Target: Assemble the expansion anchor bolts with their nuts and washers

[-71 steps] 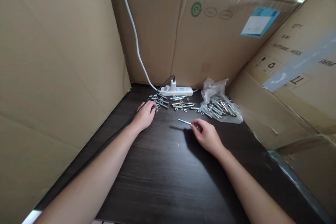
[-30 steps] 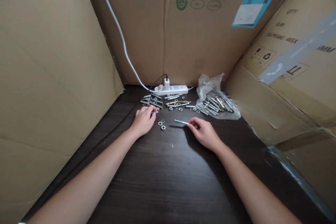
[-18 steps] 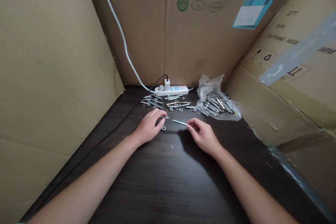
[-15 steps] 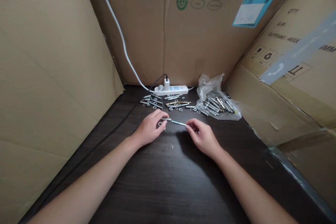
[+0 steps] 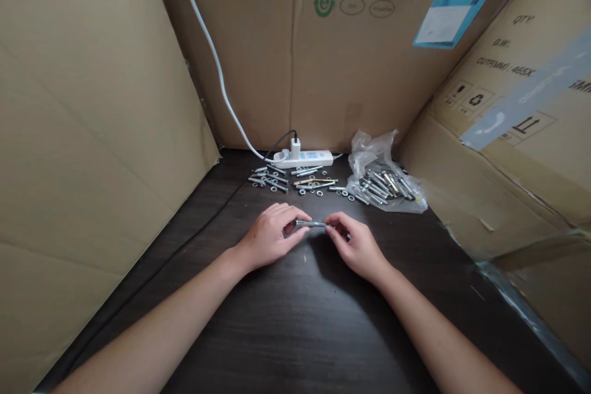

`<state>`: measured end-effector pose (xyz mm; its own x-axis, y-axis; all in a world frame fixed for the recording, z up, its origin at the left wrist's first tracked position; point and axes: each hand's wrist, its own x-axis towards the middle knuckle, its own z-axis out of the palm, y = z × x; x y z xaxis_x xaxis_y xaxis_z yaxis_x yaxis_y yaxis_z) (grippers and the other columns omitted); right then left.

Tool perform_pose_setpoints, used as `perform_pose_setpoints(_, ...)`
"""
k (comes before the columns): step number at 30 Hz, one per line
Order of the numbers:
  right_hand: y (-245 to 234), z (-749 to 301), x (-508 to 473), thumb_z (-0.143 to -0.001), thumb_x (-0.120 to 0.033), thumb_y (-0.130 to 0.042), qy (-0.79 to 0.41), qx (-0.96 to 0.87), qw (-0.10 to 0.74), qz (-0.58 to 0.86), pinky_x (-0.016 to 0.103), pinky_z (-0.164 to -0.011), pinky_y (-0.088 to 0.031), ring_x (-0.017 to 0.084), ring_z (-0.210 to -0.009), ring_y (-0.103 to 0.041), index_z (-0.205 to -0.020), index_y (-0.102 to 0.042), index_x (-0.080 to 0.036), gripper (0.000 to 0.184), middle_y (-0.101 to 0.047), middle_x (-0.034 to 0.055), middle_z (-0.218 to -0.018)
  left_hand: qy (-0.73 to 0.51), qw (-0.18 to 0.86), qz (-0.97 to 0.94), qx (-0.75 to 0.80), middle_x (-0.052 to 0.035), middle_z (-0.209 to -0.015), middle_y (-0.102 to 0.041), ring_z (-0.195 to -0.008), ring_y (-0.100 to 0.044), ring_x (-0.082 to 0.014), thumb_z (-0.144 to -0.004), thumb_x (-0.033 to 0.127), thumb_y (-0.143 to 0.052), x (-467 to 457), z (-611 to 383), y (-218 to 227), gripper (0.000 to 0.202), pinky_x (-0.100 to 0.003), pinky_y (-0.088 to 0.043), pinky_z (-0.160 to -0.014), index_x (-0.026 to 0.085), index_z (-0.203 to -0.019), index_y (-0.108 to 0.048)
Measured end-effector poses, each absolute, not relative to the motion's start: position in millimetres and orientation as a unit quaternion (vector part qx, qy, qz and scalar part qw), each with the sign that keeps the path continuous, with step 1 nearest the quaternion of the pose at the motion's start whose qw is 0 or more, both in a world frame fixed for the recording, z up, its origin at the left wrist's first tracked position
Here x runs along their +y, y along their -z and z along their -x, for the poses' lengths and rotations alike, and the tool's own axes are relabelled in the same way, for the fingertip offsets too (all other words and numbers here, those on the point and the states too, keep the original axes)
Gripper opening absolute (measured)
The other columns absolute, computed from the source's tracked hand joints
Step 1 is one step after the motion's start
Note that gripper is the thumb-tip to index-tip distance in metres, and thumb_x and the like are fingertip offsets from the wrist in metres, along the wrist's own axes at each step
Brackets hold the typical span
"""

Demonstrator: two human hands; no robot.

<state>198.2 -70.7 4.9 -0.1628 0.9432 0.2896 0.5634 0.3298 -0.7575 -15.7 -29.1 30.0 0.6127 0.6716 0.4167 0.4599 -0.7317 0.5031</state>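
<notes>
Left hand (image 5: 271, 236) is pinching a silver metal tube (image 5: 303, 223), right hand (image 5: 354, 241) is gripping a thin silver metal rod (image 5: 318, 225), and they're meeting in between. The hands are covering parts of both, so can't tell if one's sitting inside the other. Behind, loose silver metal bolts (image 5: 318, 185) are lying near a crumpled clear plastic bag (image 5: 364, 157).

Left hand (image 5: 274, 235): pinches a silver cylindrical metal sleeve (image 5: 303, 223) between thumb and fingers.
Right hand (image 5: 354, 241): fingertips hold the right end of a slim silver metal rod (image 5: 318, 225), its left end meeting the sleeve in line.
Beyond the hands: scattered silver metal bolts and rings (image 5: 279, 188), with one thin brass-coloured rod (image 5: 318, 181) among them.
Right rear: crumpled clear plastic bag (image 5: 364, 154) holding bright metal bolts (image 5: 381, 188).
Rear: white plastic power strip (image 5: 318, 159) with upright white adapter (image 5: 295, 148).
Support: dark wood-grain tabletop (image 5: 286, 326) between brown cardboard panels (image 5: 249, 61).
</notes>
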Motion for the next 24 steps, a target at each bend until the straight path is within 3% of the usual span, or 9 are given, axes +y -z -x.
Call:
perform_pose_setpoints(5,-7.1,-192.3,-73.5,-0.087,-0.025,-0.047,-0.269,-0.723,0.372,0.516,0.026,-0.063,-0.044,0.015,-0.066,-0.055,-0.094,-0.058,-0.019,0.014,-0.062,0.0032,-0.079,-0.29,0.178,-0.884,0.319,-0.0001,-0.07,-0.058,-0.067,-0.051,-0.0145,-0.088,0.036,-0.053,-32.1,12.9,-28.8,0.019,-0.029,-0.039,-0.069,0.02,-0.094,-0.063)
perform_pose_setpoints(10,-6.3,-181.8,-82.0,-0.086,-0.024,-0.049,-0.326,-0.718,0.376,0.487,0.025,-0.063,-0.044,0.014,-0.067,-0.055,-0.096,-0.055,-0.019,0.013,-0.061,0.0023,-0.079,-0.258,0.193,-0.898,0.301,-0.001,-0.077,-0.063,-0.073,-0.055,-0.0153,-0.087,0.033,-0.056,-31.6,10.6,-23.8,0.017,-0.029,-0.039,-0.072,0.021,-0.096,-0.064)
perform_pose_setpoints(16,-5.1,-176.0,-86.6,-0.087,-0.034,-0.053,-0.41,-0.659,0.4,0.489,0.023,-0.06,-0.043,0.013,-0.066,-0.053,-0.1,-0.054,-0.018,0.021,-0.058,0.0006,-0.075,-0.246,0.199,-0.902,0.292,-0.0011,-0.09,-0.068,-0.081,-0.058,-0.0166,-0.088,0.033,-0.053,-30.3,10.1,-20.8,0.019,-0.031,-0.04,-0.078,0.024,-0.101,-0.064)
perform_pose_setpoints(24,-11.4,-180.6,-82.6,-0.09,-0.042,-0.047,-0.449,-0.681,0.367,0.447,0.022,-0.059,-0.04,0.012,-0.062,-0.046,-0.09,-0.06,-0.018,0.027,-0.053,-0.0007,-0.07,-0.203,0.186,-0.925,0.263,-0.0021,-0.091,-0.063,-0.086,-0.057,-0.0172,-0.09,0.03,-0.05,-32.4,10.0,-28.1,0.018,-0.031,-0.04,-0.078,0.024,-0.103,-0.061)
